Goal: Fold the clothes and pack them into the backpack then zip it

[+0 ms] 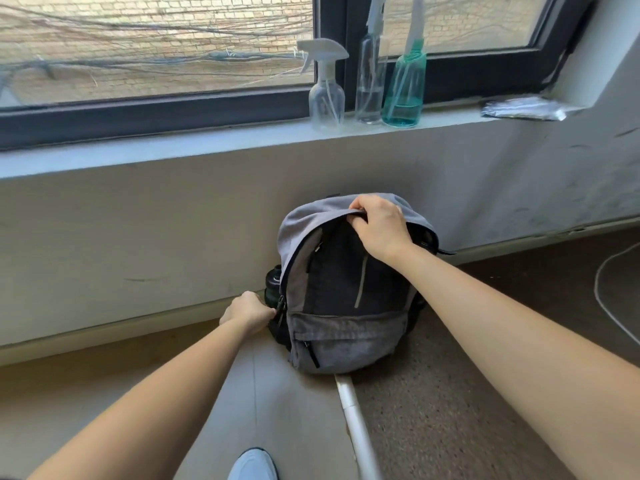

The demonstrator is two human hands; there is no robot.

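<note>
The backpack (349, 289) stands upright on the floor (214, 386) against the wall under the window sill (207, 147). The right hand (379, 226) grips its top edge, fingers curled over the fabric. The left hand (247, 311) is closed in a pinch at the zipper on its left side. A dark bottle (272, 282) sits in the side pocket. Three spray bottles (327, 95) stand on the sill. A white pipe (356, 424) lies on the floor, touching the backpack's base.

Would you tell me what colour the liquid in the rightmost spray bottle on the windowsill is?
Teal, a blue-green, in the spray bottle, seen in the head view.
</note>
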